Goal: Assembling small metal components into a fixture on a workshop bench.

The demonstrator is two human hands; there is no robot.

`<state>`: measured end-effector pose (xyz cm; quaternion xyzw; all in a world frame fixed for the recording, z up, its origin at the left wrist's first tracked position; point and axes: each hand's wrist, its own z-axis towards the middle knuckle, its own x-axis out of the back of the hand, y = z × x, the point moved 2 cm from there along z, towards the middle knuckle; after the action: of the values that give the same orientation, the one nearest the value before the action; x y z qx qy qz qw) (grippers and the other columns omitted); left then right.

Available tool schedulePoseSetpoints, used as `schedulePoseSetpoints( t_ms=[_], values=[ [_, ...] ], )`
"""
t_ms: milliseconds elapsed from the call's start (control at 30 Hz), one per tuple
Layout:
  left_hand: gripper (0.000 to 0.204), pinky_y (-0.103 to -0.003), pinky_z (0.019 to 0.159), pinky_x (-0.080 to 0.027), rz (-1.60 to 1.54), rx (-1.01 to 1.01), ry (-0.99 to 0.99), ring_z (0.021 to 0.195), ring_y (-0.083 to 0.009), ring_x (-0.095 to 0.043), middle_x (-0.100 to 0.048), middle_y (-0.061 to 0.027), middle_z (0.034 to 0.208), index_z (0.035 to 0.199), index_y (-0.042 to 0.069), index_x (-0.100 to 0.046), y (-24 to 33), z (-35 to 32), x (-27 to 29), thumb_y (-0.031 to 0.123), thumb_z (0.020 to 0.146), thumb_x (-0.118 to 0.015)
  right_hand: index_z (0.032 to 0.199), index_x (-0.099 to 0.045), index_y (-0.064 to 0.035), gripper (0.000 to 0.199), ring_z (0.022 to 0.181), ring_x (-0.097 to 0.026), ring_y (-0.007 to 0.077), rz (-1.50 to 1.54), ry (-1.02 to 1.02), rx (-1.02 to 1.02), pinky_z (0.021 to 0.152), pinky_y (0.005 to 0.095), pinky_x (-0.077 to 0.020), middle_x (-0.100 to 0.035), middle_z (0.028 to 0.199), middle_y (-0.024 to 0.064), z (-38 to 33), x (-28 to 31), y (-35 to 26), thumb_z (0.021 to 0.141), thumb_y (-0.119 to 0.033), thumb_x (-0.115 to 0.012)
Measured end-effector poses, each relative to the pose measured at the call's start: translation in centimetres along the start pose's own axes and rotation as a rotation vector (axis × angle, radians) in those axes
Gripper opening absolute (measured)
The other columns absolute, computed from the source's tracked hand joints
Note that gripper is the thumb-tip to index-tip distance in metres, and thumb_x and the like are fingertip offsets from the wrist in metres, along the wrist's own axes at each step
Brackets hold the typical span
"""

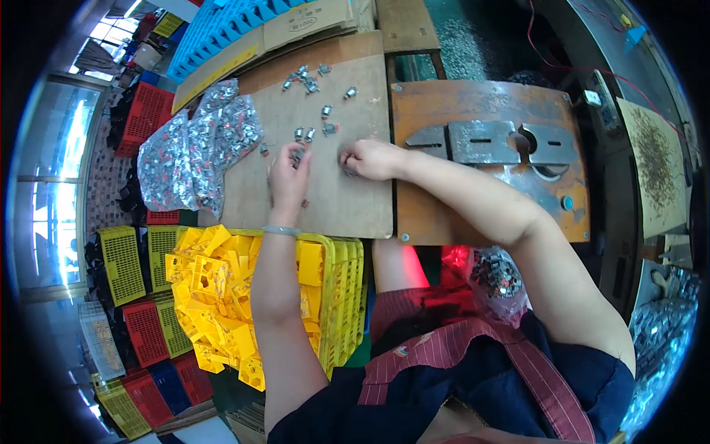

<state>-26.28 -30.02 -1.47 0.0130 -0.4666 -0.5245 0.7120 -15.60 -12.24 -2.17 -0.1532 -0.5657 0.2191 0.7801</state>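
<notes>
My left hand (287,176) rests on a brown board (333,200) and pinches a small silver metal part (297,155) at its fingertips. My right hand (372,158) lies beside it on the same board with fingers curled over another small metal part that is mostly hidden. Several loose small metal parts (310,81) with reddish ends lie scattered on the board beyond both hands. A clear plastic bag full of the same parts (196,144) sits at the board's left edge.
A rusty orange metal plate (444,214) with grey steel jig blocks (492,140) lies right of the board. A yellow crate of yellow plastic pieces (229,296) stands below left. A second bag of parts (495,277) rests on my lap. Stacked red, yellow and blue crates (144,333) line the left.
</notes>
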Motion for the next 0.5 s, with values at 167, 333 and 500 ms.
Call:
schedulePoseSetpoints(
  t_ms=[167,333,500],
  values=[
    [0.020,-0.021,0.050,-0.040,-0.509,0.137,-0.035,0.058,-0.0062,-0.052,-0.059,-0.0007,0.075,0.111,0.006,-0.056,0.6,1.1,-1.5,0.014,0.093,-0.061,0.102,-0.055,0.0027,0.039,0.093,-0.065,0.0388,-0.131,0.014,-0.170,0.080,0.0459,-0.0524,-0.067,0.091,0.0239,-2.6,1.3,-1.3,0.081,-0.029,-0.065],
    [0.027,-0.020,0.049,-0.043,-0.878,0.143,-0.431,0.054,-0.0065,-0.053,-0.059,0.0016,0.070,0.120,0.006,-0.052,9.7,2.2,-6.0,0.008,0.094,-0.059,0.093,-0.058,-0.0009,0.040,0.084,-0.066,0.0367,0.027,0.183,-0.151,0.075,0.0440,-0.0533,-0.068,0.083,0.0175,-7.8,3.1,1.2,0.072,-0.029,-0.078],
    [0.030,-0.020,0.053,-0.047,-0.922,-0.065,-0.876,0.060,-0.0081,-0.061,-0.065,-0.0035,0.073,0.121,0.005,-0.052,23.8,1.0,-11.0,0.008,0.093,-0.061,0.102,-0.058,-0.0046,0.034,0.064,-0.059,0.0096,1.152,0.444,-0.496,0.056,0.0227,-0.0482,-0.062,0.076,0.0006,-21.6,7.2,5.4,0.083,-0.026,-0.076]
  ],
)
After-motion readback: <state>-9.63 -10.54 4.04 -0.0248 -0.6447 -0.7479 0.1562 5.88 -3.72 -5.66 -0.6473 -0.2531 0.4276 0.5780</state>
